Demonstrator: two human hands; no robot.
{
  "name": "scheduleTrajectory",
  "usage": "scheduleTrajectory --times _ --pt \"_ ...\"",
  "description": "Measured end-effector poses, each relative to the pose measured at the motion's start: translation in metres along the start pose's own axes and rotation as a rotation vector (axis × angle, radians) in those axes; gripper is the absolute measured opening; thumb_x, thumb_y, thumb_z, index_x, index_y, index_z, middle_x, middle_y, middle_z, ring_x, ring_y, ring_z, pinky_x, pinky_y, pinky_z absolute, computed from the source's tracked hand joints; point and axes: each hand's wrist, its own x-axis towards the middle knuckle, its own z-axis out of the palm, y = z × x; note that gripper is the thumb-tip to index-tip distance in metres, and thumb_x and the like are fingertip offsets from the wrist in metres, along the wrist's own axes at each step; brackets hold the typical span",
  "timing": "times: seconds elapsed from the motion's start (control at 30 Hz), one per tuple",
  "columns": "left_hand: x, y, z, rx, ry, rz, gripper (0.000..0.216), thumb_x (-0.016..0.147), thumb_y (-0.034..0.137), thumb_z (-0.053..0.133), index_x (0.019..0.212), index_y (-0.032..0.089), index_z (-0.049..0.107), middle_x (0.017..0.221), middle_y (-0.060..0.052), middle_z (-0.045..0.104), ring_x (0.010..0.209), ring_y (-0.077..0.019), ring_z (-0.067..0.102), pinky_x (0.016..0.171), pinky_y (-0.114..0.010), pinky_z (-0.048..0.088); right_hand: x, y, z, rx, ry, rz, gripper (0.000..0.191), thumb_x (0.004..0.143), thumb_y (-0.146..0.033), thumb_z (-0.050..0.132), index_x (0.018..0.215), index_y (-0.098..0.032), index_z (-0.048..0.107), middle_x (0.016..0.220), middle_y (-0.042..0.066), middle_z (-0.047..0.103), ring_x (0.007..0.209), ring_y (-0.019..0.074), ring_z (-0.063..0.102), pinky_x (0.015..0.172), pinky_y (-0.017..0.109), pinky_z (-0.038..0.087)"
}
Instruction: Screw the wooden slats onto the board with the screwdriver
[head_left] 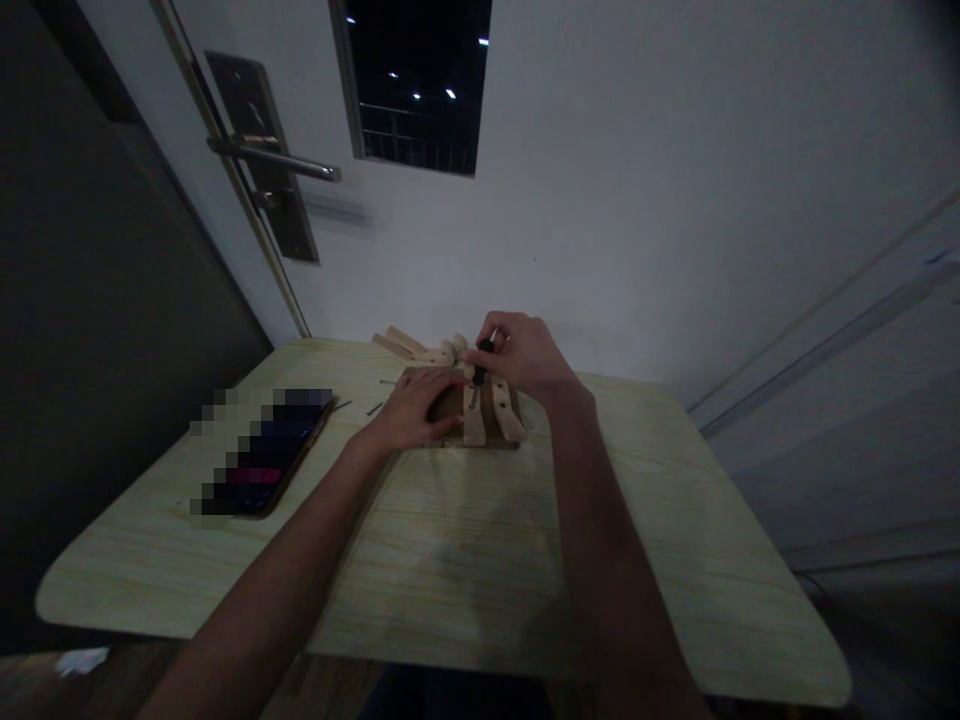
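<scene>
My right hand (529, 355) is closed around the black handle of a screwdriver (484, 350). The tool points down at a light wooden strip (474, 428), where a screw appears to stand under its tip. My left hand (414, 408) lies over a brown wooden board (450, 403), fingers and thumb spread apart, fingertips close to the strip. Beside that strip, a second wooden piece (508, 412) with dark holes rests on the board. Behind the board are more cut wooden pieces (405, 345), partly hidden by my right hand.
A phone (281, 460), partly pixelated, lies on the left of the pale wood-grain table (450, 580). Several thin screws or nails (374, 409) are scattered left of the board. At the back stands a white door (600, 180) with a metal handle (277, 158) and a dark window (420, 80).
</scene>
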Motion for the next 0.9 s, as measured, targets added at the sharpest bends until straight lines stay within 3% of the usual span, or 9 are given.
scheduleTrajectory --times 0.2,0.43,0.53,0.77,0.9 --pt "-0.0002 0.0019 -0.0005 -0.001 0.002 0.0 0.054 0.085 0.052 0.057 0.129 0.022 0.056 0.136 -0.012 0.061 0.128 -0.0353 0.052 0.107 -0.058 0.037 -0.0002 0.0059 0.0033 0.055 -0.051 -0.105 0.003 0.085 -0.02 0.067 0.086 -0.018 0.069 0.082 0.002 0.072 0.073 0.0142 0.062 0.073 0.028 0.047" --pt "-0.0007 0.0022 0.0001 -0.007 0.006 -0.014 0.058 0.084 0.056 0.056 0.129 0.019 0.057 0.137 -0.015 0.06 0.129 -0.0353 0.052 0.109 -0.054 0.036 -0.0025 0.0049 0.0014 0.045 -0.143 -0.104 0.041 0.088 -0.005 0.048 0.118 -0.018 0.072 0.124 0.011 0.072 0.107 0.0191 0.067 0.099 0.036 0.05" --pt "-0.0004 0.003 0.0003 -0.007 0.012 -0.015 0.058 0.084 0.055 0.055 0.128 0.018 0.057 0.139 -0.014 0.06 0.129 -0.0357 0.051 0.109 -0.055 0.036 -0.0021 0.0051 0.0006 0.068 -0.159 -0.107 0.038 0.088 -0.005 0.049 0.114 -0.019 0.074 0.119 0.009 0.074 0.103 0.0186 0.068 0.093 0.035 0.052" --pt "-0.0011 0.0074 -0.0008 -0.008 0.025 -0.019 0.053 0.084 0.051 0.057 0.127 0.02 0.057 0.137 -0.013 0.061 0.128 -0.0342 0.053 0.108 -0.055 0.036 -0.0001 0.0049 0.0005 0.101 -0.075 -0.109 0.027 0.084 -0.011 0.063 0.107 -0.02 0.074 0.086 0.002 0.073 0.073 0.0137 0.062 0.073 0.028 0.049" --pt "-0.002 0.007 -0.0002 -0.016 0.021 -0.007 0.053 0.085 0.051 0.057 0.129 0.022 0.056 0.136 -0.012 0.062 0.128 -0.0338 0.053 0.107 -0.055 0.037 0.0006 0.0022 -0.003 0.051 -0.06 -0.053 0.01 0.08 -0.017 0.072 0.09 -0.018 0.075 0.071 0.0 0.066 0.064 0.012 0.055 0.066 0.027 0.044"
